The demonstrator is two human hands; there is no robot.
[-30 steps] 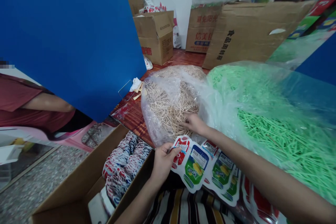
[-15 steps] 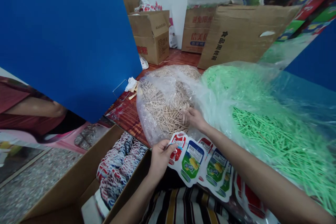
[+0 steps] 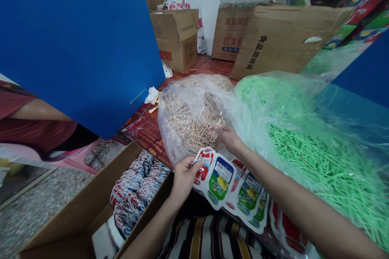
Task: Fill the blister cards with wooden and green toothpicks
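Note:
My left hand (image 3: 184,177) pinches the end of a chain of flat, bottle-shaped printed packets (image 3: 221,182), red ones and green-and-blue ones with a lemon picture. The chain drapes rightward over my lap, partly under my right forearm. My right hand (image 3: 230,139) has its fingers closed round a small bunch of thin beige sticks (image 3: 217,128), just above the near right side of an open clear plastic bag (image 3: 167,145). Many loose beige sticks (image 3: 182,115) fill that bag. Right of it, a second clear bag holds a heap of green sticks (image 3: 316,166).
At lower left, an open cardboard box (image 3: 75,206) holds stacked red, white and blue packets (image 3: 136,190). A blue panel (image 3: 82,48) rises at left, with another person's arm (image 3: 39,111) beyond. Cardboard boxes (image 3: 270,40) stand at the back of the reddish table (image 3: 152,129).
My right hand has lifted slightly from the beige heap, with a bunch of sticks now showing in its fingers. The left hand and the packets have shifted slightly up and left.

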